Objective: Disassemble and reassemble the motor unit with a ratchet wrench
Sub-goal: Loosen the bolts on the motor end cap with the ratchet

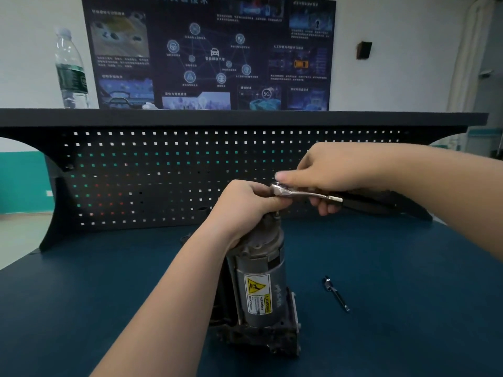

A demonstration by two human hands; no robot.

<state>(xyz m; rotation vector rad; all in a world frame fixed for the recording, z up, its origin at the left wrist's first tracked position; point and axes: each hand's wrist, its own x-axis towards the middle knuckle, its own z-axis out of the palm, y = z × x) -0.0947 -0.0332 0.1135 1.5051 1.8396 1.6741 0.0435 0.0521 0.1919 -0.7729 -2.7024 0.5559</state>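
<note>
The right hand [334,170], right of centre in the frame, curls its fingers around the ratchet wrench [313,195], with one finger stretched forward over the wrench head; the dark handle runs off toward the right under the palm. The left hand [250,202], at the centre of the frame, wraps around the top of the motor unit [258,284] and touches the wrench head, so both hands meet just above the unit's upper end. The motor unit stands upright on the blue counter [408,308] in the lower middle, its warning label facing the camera. The socket and the fastener are hidden under the fingers, so whether the head is seated cannot be told. To do this step well, the left hand should likely press the head squarely down onto the fastener and brace the unit against tipping, while the right hand swings the handle level in short arcs. A tilted head could slip off. A loose extension bar [336,293] lies on the counter to the lower right, well apart from the unit.
</note>
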